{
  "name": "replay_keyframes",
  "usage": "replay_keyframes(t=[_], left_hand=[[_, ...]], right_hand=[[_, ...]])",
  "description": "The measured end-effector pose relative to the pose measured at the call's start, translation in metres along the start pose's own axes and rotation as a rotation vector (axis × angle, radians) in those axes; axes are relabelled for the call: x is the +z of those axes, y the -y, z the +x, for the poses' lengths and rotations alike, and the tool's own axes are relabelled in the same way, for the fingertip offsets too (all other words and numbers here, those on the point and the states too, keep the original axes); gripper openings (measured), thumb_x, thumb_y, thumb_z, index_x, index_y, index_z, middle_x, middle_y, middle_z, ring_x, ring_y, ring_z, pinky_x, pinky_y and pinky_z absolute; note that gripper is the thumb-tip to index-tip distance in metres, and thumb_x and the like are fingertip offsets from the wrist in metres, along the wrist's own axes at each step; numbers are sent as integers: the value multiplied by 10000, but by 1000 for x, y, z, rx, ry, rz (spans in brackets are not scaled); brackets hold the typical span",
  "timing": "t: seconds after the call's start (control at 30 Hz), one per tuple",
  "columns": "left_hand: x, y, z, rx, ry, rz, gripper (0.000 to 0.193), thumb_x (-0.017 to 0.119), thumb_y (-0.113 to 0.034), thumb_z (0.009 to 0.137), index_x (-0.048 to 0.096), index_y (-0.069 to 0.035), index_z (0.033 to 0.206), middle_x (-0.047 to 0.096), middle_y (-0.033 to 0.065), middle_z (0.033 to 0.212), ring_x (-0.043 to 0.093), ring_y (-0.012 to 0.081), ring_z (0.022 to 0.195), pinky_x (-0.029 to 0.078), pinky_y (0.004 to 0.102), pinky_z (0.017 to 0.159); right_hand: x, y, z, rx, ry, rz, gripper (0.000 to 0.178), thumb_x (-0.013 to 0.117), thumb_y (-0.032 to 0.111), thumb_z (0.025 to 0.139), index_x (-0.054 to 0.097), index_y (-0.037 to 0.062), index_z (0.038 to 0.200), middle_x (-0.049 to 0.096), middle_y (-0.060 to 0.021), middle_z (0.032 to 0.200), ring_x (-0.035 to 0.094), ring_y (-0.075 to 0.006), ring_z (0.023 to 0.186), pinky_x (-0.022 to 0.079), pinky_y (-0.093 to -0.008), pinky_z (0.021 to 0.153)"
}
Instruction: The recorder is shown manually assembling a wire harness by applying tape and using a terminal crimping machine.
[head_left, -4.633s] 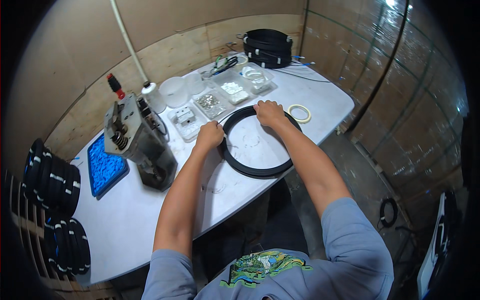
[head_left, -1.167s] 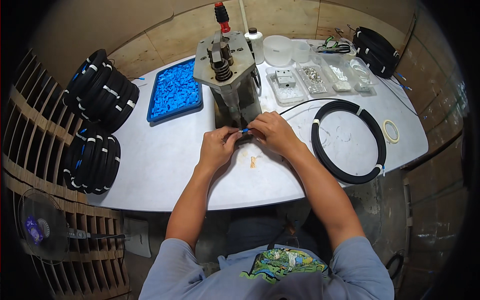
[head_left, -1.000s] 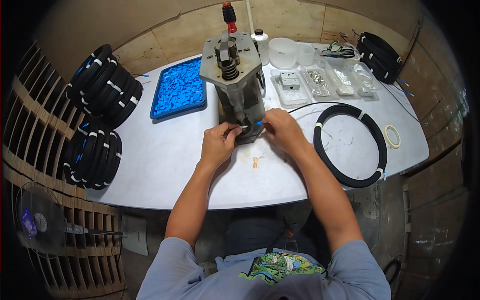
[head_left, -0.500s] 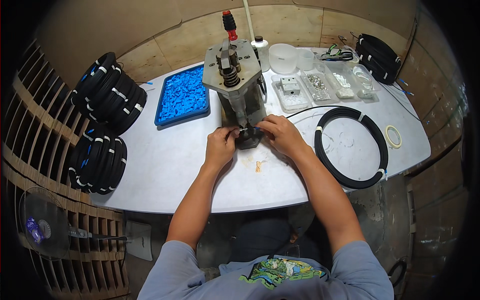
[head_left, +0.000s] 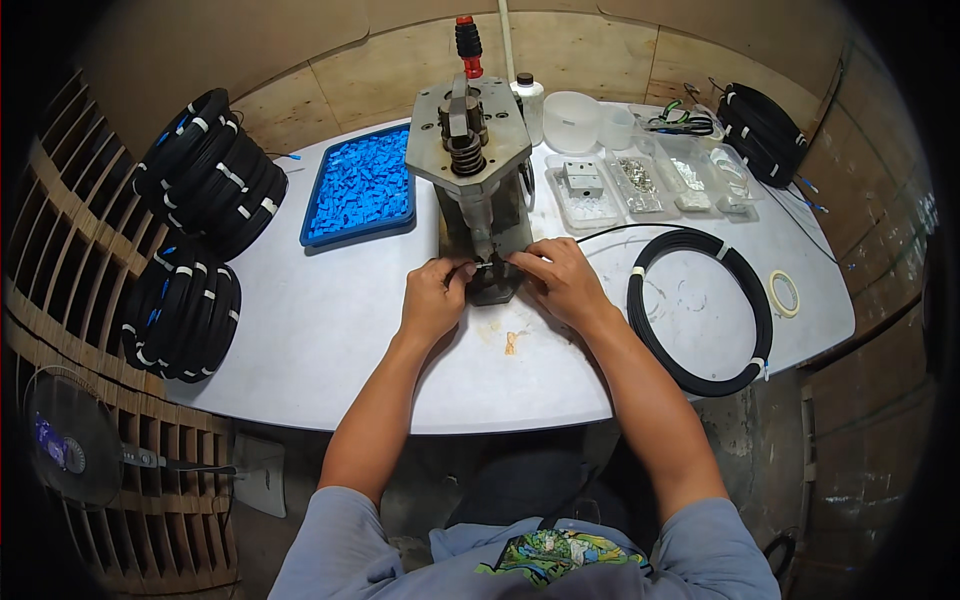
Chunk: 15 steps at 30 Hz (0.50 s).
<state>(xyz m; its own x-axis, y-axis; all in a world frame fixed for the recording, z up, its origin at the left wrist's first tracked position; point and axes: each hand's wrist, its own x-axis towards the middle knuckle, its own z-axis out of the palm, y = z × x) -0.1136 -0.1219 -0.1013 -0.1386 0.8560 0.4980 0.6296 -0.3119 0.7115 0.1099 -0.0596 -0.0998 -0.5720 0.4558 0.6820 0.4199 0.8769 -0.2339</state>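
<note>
A metal hand press (head_left: 470, 150) with a spring and a black-and-red handle top stands at the middle of the table. My left hand (head_left: 434, 298) is at the left of its lower jaw, thumb and fingers pinched around something small that I cannot make out. From the right, my right hand (head_left: 563, 280) closes its fingertips on the end of a black cable (head_left: 625, 229), close to the jaw. This cable runs behind the hand to a taped black cable coil (head_left: 640, 330) lying on the right. The fingers hide most of the cable end.
Left of the press sits a blue tray (head_left: 312, 238) of small blue pieces. Stacked cable coils (head_left: 215, 180) stand at the far left. Clear boxes (head_left: 645, 215) of small parts, a white bottle (head_left: 530, 105) and a tub (head_left: 572, 122) are behind. A tape roll (head_left: 784, 294) lies far right.
The whole view has shifted slightly. Both hands stay at the press jaw; the blue bit seen at my right fingertips before is now hidden.
</note>
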Motion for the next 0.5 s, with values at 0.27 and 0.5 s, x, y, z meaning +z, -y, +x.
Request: replay_keyframes(t=[0.27,0.5], left_hand=[[1,0,0,-53,17,-35,148,657,-84,887,747,2,968,713,171,790,688,261,683,528,345,660],[-7,-2,2,-117,90,-17,169,639,-87,924,734,28,1004,748,119,829,711,166,754,544,286,713]], right_hand=[[-2,-5,-2,-10,36,56,494,730,-15,687,669,124,1157,651,-98,961,630,-300,860,506,-390,789],[-1,-2,-1,-7,-23,23,439,710,-6,685,714,127,1103,642,-73,934,636,-278,872,505,-375,808]])
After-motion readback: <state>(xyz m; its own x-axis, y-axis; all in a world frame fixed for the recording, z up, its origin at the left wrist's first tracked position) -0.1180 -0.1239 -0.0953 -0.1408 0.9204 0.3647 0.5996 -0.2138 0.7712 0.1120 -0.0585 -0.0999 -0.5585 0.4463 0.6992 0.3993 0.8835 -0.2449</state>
